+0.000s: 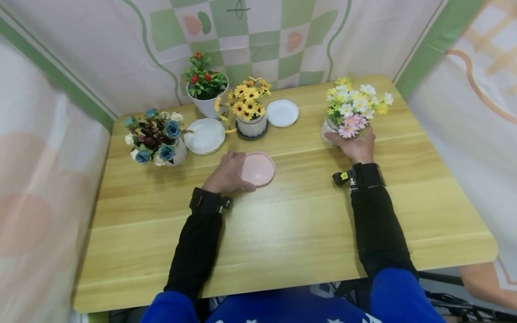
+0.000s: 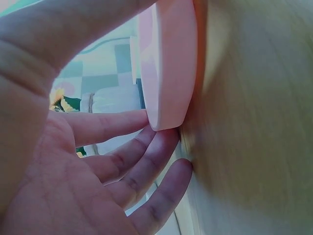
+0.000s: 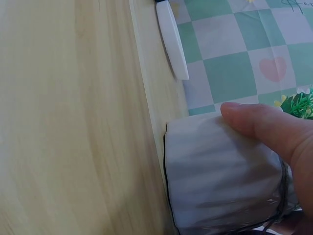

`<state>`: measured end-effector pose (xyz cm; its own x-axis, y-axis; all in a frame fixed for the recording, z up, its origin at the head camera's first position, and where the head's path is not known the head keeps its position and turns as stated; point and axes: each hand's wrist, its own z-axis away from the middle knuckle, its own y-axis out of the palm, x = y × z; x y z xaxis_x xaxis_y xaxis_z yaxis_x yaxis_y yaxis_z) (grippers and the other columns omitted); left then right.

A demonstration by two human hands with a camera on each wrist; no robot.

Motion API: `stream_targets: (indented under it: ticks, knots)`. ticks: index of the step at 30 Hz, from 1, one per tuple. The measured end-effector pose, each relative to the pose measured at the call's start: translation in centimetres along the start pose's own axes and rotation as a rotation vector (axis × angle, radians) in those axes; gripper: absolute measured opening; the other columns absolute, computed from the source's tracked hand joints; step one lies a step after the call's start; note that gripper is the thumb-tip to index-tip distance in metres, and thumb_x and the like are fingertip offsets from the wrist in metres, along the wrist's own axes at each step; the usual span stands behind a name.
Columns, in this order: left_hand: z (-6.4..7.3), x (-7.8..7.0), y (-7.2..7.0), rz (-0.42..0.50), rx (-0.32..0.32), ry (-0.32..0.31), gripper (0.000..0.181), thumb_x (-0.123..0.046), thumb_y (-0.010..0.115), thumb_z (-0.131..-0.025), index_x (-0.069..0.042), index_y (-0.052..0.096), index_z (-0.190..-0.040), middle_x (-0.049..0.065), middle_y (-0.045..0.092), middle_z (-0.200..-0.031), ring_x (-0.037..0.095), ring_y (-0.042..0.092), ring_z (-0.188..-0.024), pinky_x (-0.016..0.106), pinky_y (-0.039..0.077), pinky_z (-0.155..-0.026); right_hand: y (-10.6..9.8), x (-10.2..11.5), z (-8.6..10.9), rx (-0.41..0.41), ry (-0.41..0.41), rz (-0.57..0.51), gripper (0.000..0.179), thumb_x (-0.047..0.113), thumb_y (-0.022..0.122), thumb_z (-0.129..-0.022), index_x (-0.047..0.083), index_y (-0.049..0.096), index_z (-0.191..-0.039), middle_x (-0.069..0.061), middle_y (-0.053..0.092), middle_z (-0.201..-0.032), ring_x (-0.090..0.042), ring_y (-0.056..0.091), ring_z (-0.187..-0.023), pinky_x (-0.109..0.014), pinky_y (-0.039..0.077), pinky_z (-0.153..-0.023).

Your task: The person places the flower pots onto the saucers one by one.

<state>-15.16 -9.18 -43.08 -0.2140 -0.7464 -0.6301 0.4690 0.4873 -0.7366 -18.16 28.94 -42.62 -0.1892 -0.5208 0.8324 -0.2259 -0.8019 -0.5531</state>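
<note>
At the middle of the table my left hand (image 1: 227, 174) holds a pink saucer (image 1: 259, 169) by its left side. The left wrist view shows the saucer's edge (image 2: 173, 68) close over the wood, with fingertips (image 2: 164, 139) at its rim; the far end of the thumb is out of that view. Over on the right, my right hand (image 1: 358, 146) grips a whitish flowerpot (image 3: 220, 171) with white, yellow and pink artificial flowers (image 1: 355, 107). In the right wrist view the thumb (image 3: 259, 122) lies along the pot's side, while the other fingers are mostly hidden behind it.
Along the back stand a pot with red flowers (image 1: 208, 105), a pot of yellow flowers (image 1: 252, 128) on a dark saucer (image 1: 253, 136), and two white saucers (image 1: 205, 137). A pot of blue and cream roses (image 1: 175, 154) is at left. Curtains (image 1: 262, 45) border the table (image 1: 282, 242).
</note>
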Motion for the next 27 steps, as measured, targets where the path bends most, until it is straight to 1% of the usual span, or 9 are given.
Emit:
stream_targets:
  ticks: [5,8,11,15,20,25,27]
  knots:
    - [0.0,-0.1,-0.1,0.0,-0.002,0.007,0.102,-0.031,0.099,-0.069,-0.006,0.049,-0.154,0.019,0.046,-0.151,0.036,0.041,-0.142,0.057,0.042,-0.122,0.3,0.2,0.1,-0.017,0.006,0.02,0.112,0.036,0.094,-0.08,0.015,0.028,-0.167,-0.009,0.04,-0.17,-0.029,0.04,-0.156,-0.043,0.033,-0.131]
    - [-0.1,-0.1,-0.1,-0.002,-0.003,0.008,0.102,-0.032,0.099,-0.07,-0.006,0.048,-0.154,0.018,0.047,-0.151,0.036,0.041,-0.141,0.057,0.042,-0.122,0.3,0.3,0.1,-0.013,0.009,0.006,0.112,0.035,0.093,-0.08,0.016,0.026,-0.168,-0.007,0.038,-0.171,-0.026,0.037,-0.158,-0.041,0.031,-0.132]
    - [-0.2,0.0,0.0,-0.005,0.0,0.007,0.102,-0.033,0.099,-0.071,-0.007,0.048,-0.155,0.017,0.047,-0.151,0.035,0.041,-0.14,0.055,0.042,-0.122,0.2,0.4,0.2,0.016,0.017,-0.027,0.113,0.035,0.092,-0.083,0.017,0.022,-0.169,-0.005,0.033,-0.174,-0.023,0.032,-0.16,-0.038,0.027,-0.133]
    - [-0.3,0.2,0.0,-0.01,0.004,0.002,0.104,-0.034,0.099,-0.071,-0.006,0.047,-0.156,0.017,0.046,-0.151,0.035,0.041,-0.14,0.055,0.043,-0.122,0.5,0.6,0.3,0.018,0.002,-0.016,0.11,0.034,0.092,-0.082,0.015,0.025,-0.168,-0.008,0.037,-0.172,-0.025,0.036,-0.159,-0.039,0.03,-0.132]
    - [-0.3,0.2,0.0,-0.002,0.004,-0.006,0.105,-0.035,0.099,-0.07,-0.007,0.046,-0.156,0.018,0.044,-0.151,0.035,0.041,-0.14,0.055,0.043,-0.121,1.0,0.9,0.7,0.003,-0.006,0.03,0.109,0.037,0.095,-0.078,0.014,0.033,-0.165,-0.011,0.044,-0.167,-0.029,0.043,-0.154,-0.044,0.034,-0.13]
    - [-0.4,0.3,0.1,-0.01,-0.003,0.007,0.104,-0.036,0.099,-0.07,-0.007,0.048,-0.155,0.018,0.046,-0.151,0.036,0.042,-0.14,0.055,0.043,-0.12,1.2,1.3,1.0,0.021,0.0,0.066,0.108,0.042,0.095,-0.077,0.012,0.037,-0.162,-0.014,0.048,-0.164,-0.033,0.046,-0.151,-0.048,0.036,-0.128]
    - [-0.4,0.3,0.1,-0.014,-0.003,0.015,0.103,-0.036,0.099,-0.069,-0.007,0.049,-0.154,0.018,0.047,-0.151,0.036,0.042,-0.14,0.056,0.043,-0.12,1.4,1.3,1.1,0.03,0.002,0.063,0.108,0.043,0.095,-0.077,0.011,0.036,-0.162,-0.014,0.047,-0.164,-0.033,0.046,-0.152,-0.048,0.036,-0.128]
